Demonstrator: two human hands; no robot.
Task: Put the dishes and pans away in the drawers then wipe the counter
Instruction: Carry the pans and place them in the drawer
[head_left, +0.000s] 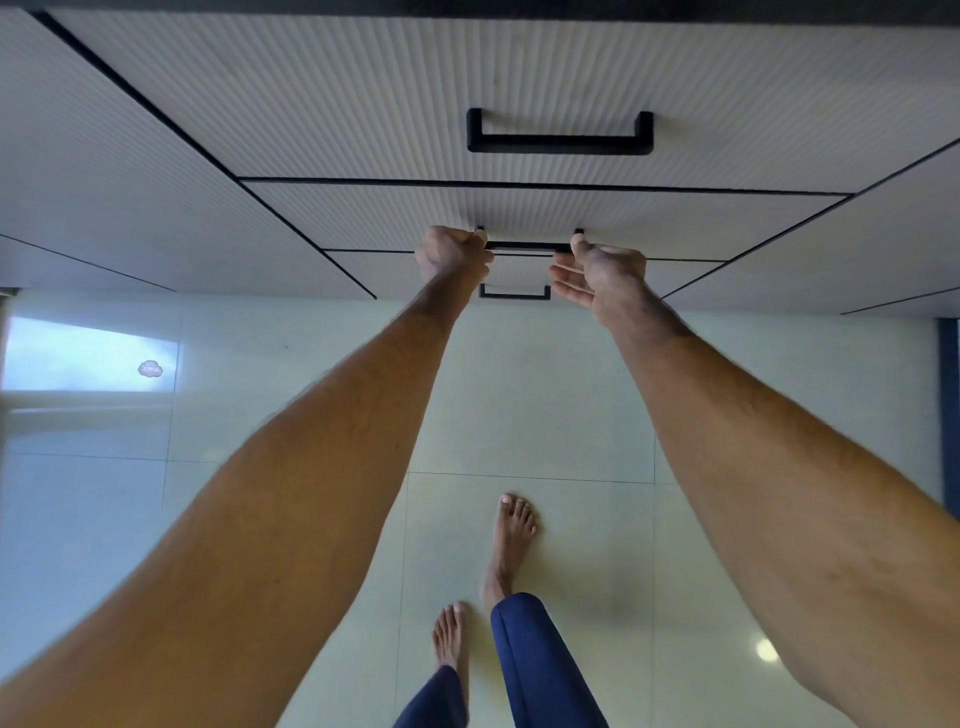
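Your left hand (452, 254) is curled round the left end of the middle drawer's (389, 218) black handle (524, 248), while your right hand (597, 275) hangs slack-fingered just beside the right end (whether its thumb touches the bar is too close to call). The drawer looks shut, between the top drawer (363, 104) and bottom drawer (513, 271). It will likely run heavy if loaded, so take the rigid bar with both hands near its posts and pull straight; no dishes or pans are in view.
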